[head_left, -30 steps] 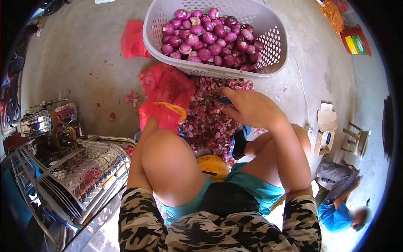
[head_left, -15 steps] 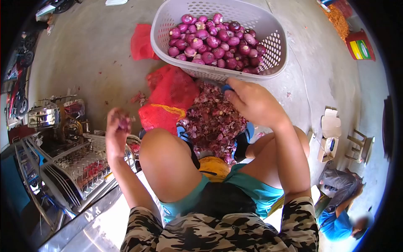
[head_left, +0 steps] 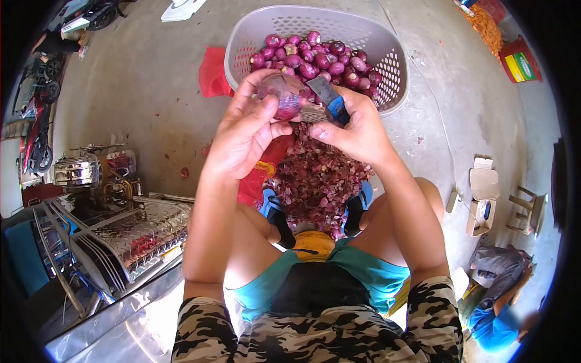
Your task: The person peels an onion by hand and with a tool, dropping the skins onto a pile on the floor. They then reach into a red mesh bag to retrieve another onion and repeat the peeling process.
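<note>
Purple onion (head_left: 282,97) up front in the head view, pinched in the left hand (head_left: 245,136), thumb over its near face and fingertips curled round the far side, so that grip is closed on the bulb. It sits raised in front of the person, just before the rim of the white basket (head_left: 396,78), which is loaded with more peeled bulbs. Right hand (head_left: 360,130) is wrapped shut around a knife (head_left: 331,97) with a blue handle, the blade angled up and left, its tip close beside the onion; whether steel touches skin cannot be told from here.

Below the hands lies a heap of purple peelings (head_left: 315,178) on the concrete floor, with a red mesh sack (head_left: 257,175) at its left edge. Bare knees frame the pile. Off to the left stands a shiny metal rack (head_left: 121,233); far right, a cardboard box (head_left: 481,193), and another person in a blue shirt (head_left: 493,323) crouches at the lower right.

By the look of it, the onion is light and firm, though its loose papery skin could slide under the fingers. Holding it around the fat middle, ends left free for the blade, looks the safest purchase.
</note>
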Tool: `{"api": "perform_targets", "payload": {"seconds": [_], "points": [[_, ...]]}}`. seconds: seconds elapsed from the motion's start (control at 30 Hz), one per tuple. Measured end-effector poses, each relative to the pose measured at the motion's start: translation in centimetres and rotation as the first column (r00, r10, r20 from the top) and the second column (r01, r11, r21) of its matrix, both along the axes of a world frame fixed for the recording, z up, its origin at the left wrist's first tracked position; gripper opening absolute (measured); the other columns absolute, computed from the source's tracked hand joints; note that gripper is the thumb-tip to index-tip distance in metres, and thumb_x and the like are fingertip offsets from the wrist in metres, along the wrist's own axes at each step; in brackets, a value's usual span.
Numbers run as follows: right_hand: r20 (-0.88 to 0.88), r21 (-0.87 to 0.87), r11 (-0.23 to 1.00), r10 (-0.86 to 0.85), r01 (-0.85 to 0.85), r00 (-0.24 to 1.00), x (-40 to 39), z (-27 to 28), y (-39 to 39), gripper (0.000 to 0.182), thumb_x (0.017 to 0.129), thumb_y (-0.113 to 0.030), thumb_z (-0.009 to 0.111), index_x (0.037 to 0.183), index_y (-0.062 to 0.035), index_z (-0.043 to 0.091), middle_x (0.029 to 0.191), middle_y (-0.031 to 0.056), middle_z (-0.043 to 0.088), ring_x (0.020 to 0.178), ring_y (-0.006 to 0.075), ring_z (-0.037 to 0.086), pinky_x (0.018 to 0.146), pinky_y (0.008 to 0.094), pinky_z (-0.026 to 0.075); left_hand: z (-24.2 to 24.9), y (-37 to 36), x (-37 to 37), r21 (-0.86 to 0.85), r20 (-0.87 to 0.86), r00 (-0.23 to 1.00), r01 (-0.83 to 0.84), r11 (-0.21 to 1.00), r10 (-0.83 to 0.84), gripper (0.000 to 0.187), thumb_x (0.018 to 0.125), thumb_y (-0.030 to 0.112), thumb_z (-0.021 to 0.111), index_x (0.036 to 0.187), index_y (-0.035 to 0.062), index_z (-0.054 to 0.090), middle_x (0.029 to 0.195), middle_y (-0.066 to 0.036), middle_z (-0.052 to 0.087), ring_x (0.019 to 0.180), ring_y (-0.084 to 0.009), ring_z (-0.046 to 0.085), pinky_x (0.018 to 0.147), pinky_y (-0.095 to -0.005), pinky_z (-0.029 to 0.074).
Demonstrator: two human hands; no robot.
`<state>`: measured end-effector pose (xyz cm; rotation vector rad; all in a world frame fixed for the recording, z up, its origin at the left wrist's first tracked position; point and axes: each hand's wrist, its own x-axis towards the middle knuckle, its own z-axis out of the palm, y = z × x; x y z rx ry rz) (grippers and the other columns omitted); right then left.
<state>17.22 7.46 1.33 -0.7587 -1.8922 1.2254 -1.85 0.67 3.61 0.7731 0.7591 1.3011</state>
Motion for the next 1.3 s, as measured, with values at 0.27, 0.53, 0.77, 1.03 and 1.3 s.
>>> {"api": "perform_targets", "payload": {"seconds": [0.27,0.53,0.77,1.03,1.3], "points": [[0.221,0.028,0.998,-0.064,0.059,0.973,-0.3,0.5,-0.3,0.050,0.070,-0.051,0.070,0.078,-0.0015,0.064,0.058,0.0139,0.058,0.055,0.0300,0.059,0.055,0.0382,0.047,-3.3,-0.9,2.1,-0.045,0.201,0.979,-0.034,0.998,0.042,0.054,0.089,0.034,0.057,0.134,0.0148,0.035,0.120,-0.005,0.052,0.105,-0.0185,0.055,0.079,-0.0325,0.050],[0.281,0.057,0.998,-0.038,0.023,0.959,-0.8,1.1,0.0,0.052,0.074,-0.053,0.065,0.077,-0.0009,0.063,0.058,0.0163,0.057,0.057,0.0337,0.059,0.055,0.0401,0.047,-4.3,-0.6,1.6,-0.006,0.177,0.982,-0.074,0.997,0.074,0.053,0.086,0.034,0.062,0.131,0.0154,0.040,0.121,-0.004,0.053,0.107,-0.0181,0.055,0.082,-0.0310,0.049],[0.296,0.147,0.981,-0.162,0.123,0.941,-1.6,0.0,-0.2,0.049,0.078,-0.050,0.062,0.078,-0.0012,0.063,0.058,0.0179,0.057,0.059,0.0367,0.059,0.056,0.0421,0.047,-5.1,0.0,1.5,-0.007,0.231,0.969,-0.086,0.996,0.085,0.049,0.084,0.031,0.064,0.126,0.0144,0.044,0.118,-0.004,0.055,0.108,-0.0182,0.055,0.088,-0.0324,0.048],[0.151,-0.053,0.997,-0.041,0.049,0.988,-2.3,-1.0,-0.7,0.054,0.089,-0.048,0.049,0.083,0.0037,0.062,0.061,0.0193,0.058,0.058,0.0311,0.059,0.057,0.0391,0.045,-5.5,0.2,2.0,0.013,0.239,0.960,-0.153,0.988,0.146,0.046,0.085,0.026,0.064,0.125,0.0138,0.045,0.119,-0.005,0.055,0.108,-0.0188,0.055,0.091,-0.0358,0.047],[0.131,-0.357,0.934,0.075,-0.023,0.989,-1.7,-1.3,-0.2,0.058,0.092,-0.048,0.045,0.081,0.0060,0.062,0.060,0.0085,0.055,0.060,0.0129,0.047,0.059,0.0340,0.043,-4.6,0.7,3.2,0.159,0.122,0.944,-0.323,0.933,0.306,0.050,0.083,0.015,0.067,0.126,0.0130,0.042,0.125,-0.008,0.051,0.112,-0.0225,0.052,0.092,-0.0383,0.046]]}}
